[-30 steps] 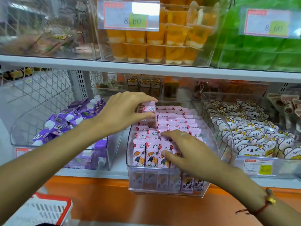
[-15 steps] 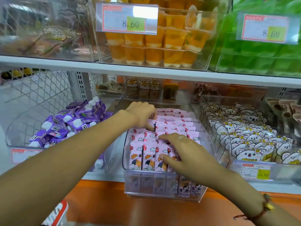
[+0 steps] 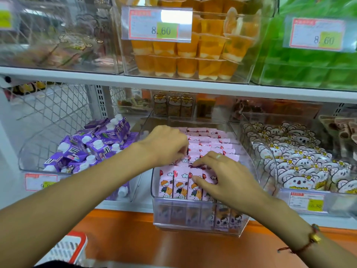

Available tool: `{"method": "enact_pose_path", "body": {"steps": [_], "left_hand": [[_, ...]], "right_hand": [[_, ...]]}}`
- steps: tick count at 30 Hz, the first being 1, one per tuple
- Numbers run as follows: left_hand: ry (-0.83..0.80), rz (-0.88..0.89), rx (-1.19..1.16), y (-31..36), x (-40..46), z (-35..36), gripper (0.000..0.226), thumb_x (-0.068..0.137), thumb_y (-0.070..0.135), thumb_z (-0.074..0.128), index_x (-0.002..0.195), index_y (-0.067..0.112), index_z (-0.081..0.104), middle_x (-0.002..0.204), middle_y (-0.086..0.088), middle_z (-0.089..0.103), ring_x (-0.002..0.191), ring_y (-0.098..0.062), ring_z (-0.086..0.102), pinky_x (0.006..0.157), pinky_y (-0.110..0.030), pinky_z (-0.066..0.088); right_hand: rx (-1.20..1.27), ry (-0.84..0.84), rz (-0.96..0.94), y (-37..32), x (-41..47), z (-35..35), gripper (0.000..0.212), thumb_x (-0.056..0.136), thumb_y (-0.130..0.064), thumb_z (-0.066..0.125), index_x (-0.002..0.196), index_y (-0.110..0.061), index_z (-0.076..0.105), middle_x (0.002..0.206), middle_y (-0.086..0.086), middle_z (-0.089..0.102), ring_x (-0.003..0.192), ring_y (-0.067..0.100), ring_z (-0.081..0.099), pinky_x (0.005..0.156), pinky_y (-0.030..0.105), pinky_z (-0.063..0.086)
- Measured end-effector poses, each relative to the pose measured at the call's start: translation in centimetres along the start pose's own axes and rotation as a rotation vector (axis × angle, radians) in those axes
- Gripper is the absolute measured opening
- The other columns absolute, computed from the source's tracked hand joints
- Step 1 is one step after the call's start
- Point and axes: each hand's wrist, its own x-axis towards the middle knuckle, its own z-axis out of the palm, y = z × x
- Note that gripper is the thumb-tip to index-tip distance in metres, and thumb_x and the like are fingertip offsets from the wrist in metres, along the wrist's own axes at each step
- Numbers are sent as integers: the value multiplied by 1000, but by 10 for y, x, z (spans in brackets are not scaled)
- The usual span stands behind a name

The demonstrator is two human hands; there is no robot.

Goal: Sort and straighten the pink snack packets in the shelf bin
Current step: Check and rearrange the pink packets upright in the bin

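Here pink packets [image 3: 181,182] stand upright, both hands [image 3: 228,178] on them.

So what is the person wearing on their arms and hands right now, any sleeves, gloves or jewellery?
No gloves and no sleeves in view: both forearms are bare. The right hand has a thin pale ring on one finger, and the right wrist carries a red cord bracelet with a gold-coloured bead and a small multicoloured bead. The left hand and its wrist show nothing worn.
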Motion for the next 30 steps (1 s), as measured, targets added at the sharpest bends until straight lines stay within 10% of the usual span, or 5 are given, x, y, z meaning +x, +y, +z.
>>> {"method": "enact_pose_path", "body": {"steps": [12,18,25,30], "left_hand": [[736,-372,-832,16,-50,-21,9,94,32,57,99,27,63,94,16,70,90,-1,65,77,-35,54],[1043,-347,-1137,39,-65,-38,7,92,24,62,91,31,61,91,17,69,85,3,64,71,-14,48],[955,-291,-1376,43,-68,-35,4,89,17,63,93,17,65,88,15,70,88,4,65,74,-10,48],[661,-317,-1453,47,-68,-14,24,93,24,56,116,28,59,116,17,64,108,5,59,86,-12,48]], "right_hand": [[89,32,41,-2,-1,-3,31,95,-49,44,117,-33,58,112,-14,57,103,9,54,73,25,39],[515,304,135,-26,-1,-14,46,76,-73,55,110,-43,45,113,-28,52,110,-9,48,85,8,37],[559,332,91,-38,3,-22,44,86,-34,66,128,-31,53,121,-15,53,112,-6,49,86,0,33],[1246,196,442,-33,8,-21,24,83,-25,70,104,-15,64,95,-5,75,83,3,69,75,13,49]]}}
